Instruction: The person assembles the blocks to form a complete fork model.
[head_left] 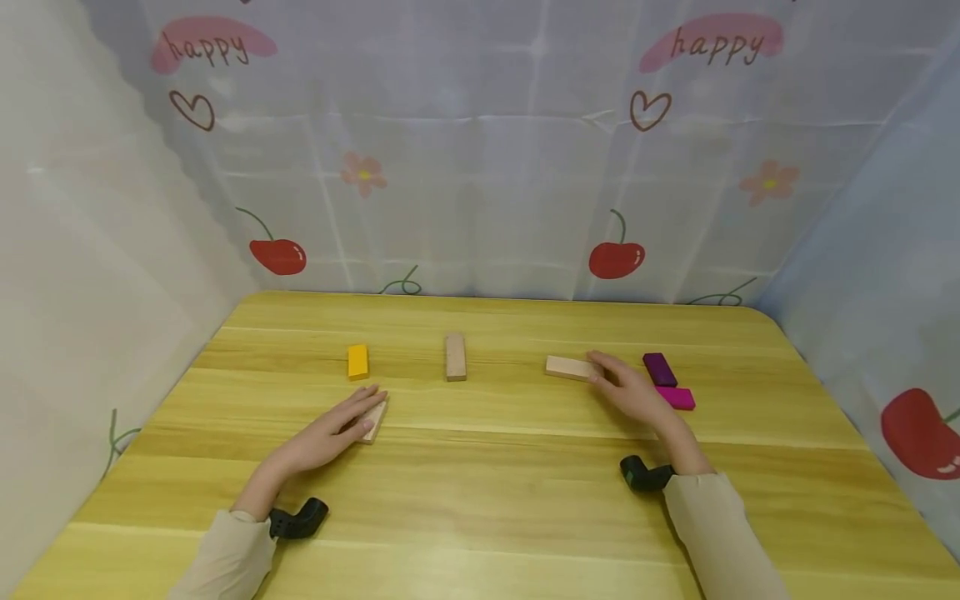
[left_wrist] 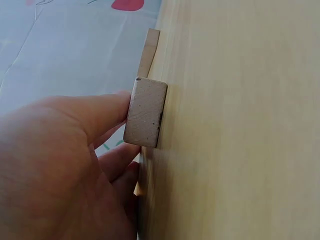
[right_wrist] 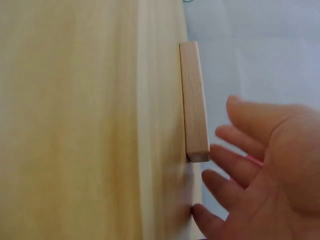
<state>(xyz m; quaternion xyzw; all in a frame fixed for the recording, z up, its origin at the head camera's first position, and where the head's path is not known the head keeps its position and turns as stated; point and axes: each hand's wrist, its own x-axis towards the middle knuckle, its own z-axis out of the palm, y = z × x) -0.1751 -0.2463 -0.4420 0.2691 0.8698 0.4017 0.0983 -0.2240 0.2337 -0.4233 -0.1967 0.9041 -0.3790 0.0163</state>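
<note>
My left hand [head_left: 327,437] lies over a plain wooden block [head_left: 375,423] at the left of the table. In the left wrist view, the thumb [left_wrist: 107,109] reaches the upper face of this block [left_wrist: 145,114], with the other fingers extended beyond and beside it. My right hand [head_left: 633,392] hovers at the right end of another plain wooden block [head_left: 568,368]. In the right wrist view, its fingers are spread beside this block [right_wrist: 195,100], fingertips near the closer end, thumb apart from it.
A yellow block [head_left: 357,362] and an upright-pointing plain wooden block [head_left: 456,358] lie further back. Beyond my right hand are a purple block [head_left: 659,369] and a magenta block [head_left: 677,398], close together. A printed curtain [head_left: 480,208] hangs behind the wooden table [head_left: 480,500].
</note>
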